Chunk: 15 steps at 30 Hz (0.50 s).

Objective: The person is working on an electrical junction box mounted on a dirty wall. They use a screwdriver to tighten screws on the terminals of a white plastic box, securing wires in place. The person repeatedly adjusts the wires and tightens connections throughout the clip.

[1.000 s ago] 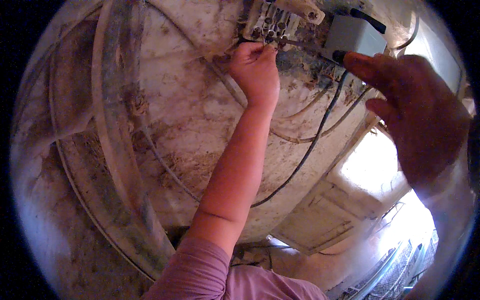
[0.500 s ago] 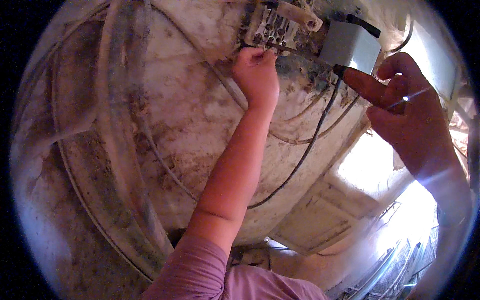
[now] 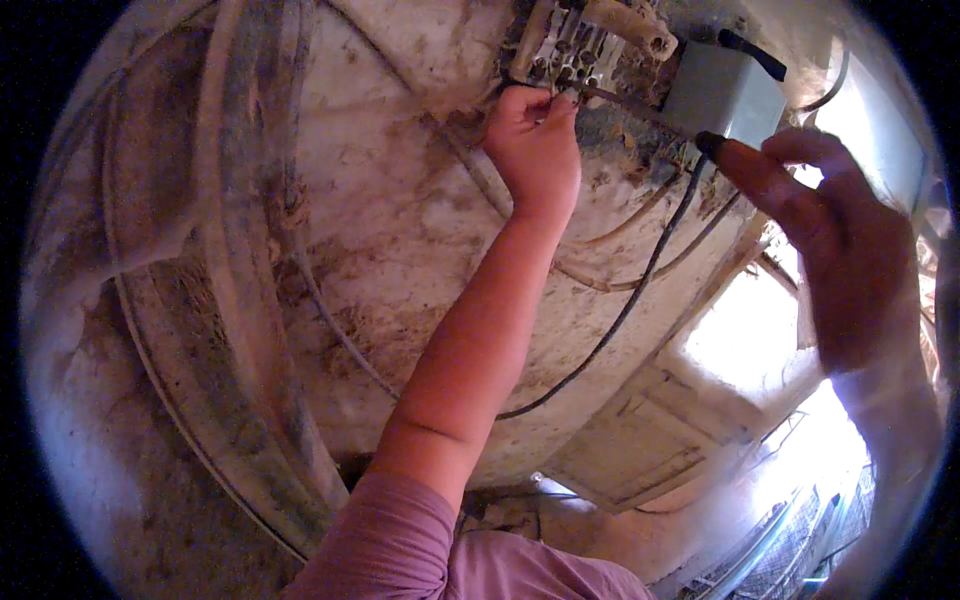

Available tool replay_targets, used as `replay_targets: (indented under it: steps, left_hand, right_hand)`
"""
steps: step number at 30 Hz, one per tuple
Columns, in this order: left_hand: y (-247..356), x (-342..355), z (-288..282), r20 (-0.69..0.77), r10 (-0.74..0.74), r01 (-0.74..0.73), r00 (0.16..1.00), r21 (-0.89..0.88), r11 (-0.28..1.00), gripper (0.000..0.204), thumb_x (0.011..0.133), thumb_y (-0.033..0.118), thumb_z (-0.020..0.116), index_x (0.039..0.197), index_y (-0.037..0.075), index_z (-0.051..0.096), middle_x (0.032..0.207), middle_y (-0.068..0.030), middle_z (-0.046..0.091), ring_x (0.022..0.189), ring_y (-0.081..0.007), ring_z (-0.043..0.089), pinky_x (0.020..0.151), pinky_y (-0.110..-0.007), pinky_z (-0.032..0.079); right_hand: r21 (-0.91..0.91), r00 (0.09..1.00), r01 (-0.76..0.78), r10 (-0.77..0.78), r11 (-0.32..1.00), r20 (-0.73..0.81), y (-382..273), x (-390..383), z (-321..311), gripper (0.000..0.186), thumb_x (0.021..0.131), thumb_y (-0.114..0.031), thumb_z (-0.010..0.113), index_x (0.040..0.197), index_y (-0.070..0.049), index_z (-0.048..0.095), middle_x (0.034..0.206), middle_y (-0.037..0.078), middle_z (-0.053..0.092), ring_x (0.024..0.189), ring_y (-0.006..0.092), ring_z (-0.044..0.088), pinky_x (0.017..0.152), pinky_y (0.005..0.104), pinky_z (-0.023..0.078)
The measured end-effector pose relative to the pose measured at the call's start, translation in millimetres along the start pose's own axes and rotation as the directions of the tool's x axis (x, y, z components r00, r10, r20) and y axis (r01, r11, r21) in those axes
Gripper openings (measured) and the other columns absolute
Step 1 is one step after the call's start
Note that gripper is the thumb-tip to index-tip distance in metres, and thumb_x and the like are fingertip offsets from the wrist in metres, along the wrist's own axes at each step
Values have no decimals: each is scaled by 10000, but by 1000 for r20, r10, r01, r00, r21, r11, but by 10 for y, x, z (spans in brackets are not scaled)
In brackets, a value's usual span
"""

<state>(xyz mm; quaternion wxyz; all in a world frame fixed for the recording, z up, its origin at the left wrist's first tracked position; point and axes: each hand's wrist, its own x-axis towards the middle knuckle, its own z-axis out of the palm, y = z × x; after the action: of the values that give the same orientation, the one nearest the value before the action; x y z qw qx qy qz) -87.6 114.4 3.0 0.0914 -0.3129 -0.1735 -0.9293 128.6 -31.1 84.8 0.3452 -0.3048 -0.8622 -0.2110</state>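
Observation:
My left hand (image 3: 535, 145) is raised to an old terminal block (image 3: 570, 55) with metal contacts on the wall. Its thumb and fingers are pinched together right under the block's lower edge; what lies between them is hidden. In my right hand (image 3: 850, 220) is a screwdriver (image 3: 648, 115) with a long thin shaft and a dark collar. The shaft slants up and left to the lower contacts, close to my left fingertips. Whether its tip sits on a screw I cannot make out. My right fingers are in shadow, bent round the handle end.
A grey box (image 3: 725, 95) with a black lever (image 3: 752, 55) is fixed right of the block. A black cable (image 3: 640, 285) loops down from it. A thick pipe (image 3: 235, 220) runs down the stained wall at left. Bright light comes through an opening (image 3: 740, 320) at right.
The block, box and both hands sit a little further right in the picture. My right hand's fingers have shifted on the screwdriver, and its wrist is turned. My left hand keeps its pinch.

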Motion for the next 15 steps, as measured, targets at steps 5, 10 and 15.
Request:
replay_targets:
  steps: [5, 10, 15]
  left_hand:
    - [-61, -63, 122, 20, -108, 108, 994, -38, 993, 121, 733, -48, 642, 781, 12, 550, 686, -43, 593, 618, -94, 554, 569, -227, 441]
    - [-11, 44, -56, 4, -58, 58, 998, 28, 998, 119, 731, -48, 643, 784, 4, 550, 686, -53, 605, 626, -94, 566, 572, -220, 442]
    - [17, -7, 57, 14, 37, -38, 999, 72, 997, 118, 727, -47, 650, 768, -1, 550, 677, -52, 601, 628, -90, 562, 573, -222, 442]
  right_hand:
    - [345, 989, -146, 148, 927, 20, 116, 41, -41, 252, 779, -24, 533, 1024, -53, 480, 902, 81, 652, 795, 109, 591, 644, 221, 435]
    - [456, 996, -85, 68, 886, 52, 242, 150, 15, 326, 702, 90, 508, 980, -65, 439, 901, 98, 653, 830, 90, 586, 700, 211, 415]
    - [393, 994, -82, 103, 916, -33, 219, 66, 4, 302, 728, 70, 530, 993, -59, 467, 943, 104, 646, 854, 105, 589, 727, 233, 427]
